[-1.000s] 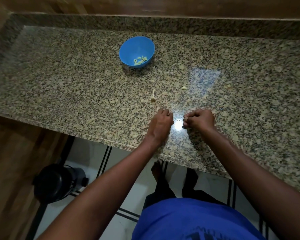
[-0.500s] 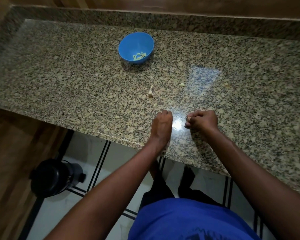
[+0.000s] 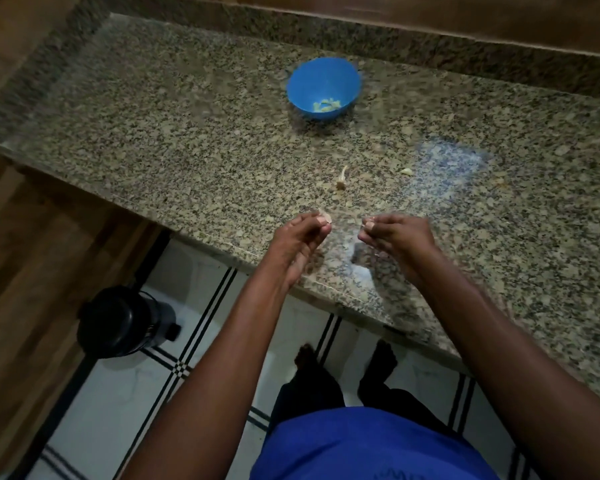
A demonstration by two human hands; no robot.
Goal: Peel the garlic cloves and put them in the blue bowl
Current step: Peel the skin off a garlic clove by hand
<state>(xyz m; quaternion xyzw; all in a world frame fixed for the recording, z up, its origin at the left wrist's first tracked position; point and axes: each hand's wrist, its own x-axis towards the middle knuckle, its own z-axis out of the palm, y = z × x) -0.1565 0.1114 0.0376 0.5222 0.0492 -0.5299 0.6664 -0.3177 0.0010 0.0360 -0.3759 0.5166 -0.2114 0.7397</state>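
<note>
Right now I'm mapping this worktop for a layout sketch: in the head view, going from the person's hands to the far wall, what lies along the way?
left hand pinching a garlic piece → garlic stem scrap on the granite counter → blue bowl holding peeled cloves.

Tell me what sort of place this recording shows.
Most likely a home kitchen: a speckled granite countertop with a raised back edge, a small blue plastic bowl holding pale garlic pieces, and a white tiled floor with black stripes beside wood-grain panels.
</note>
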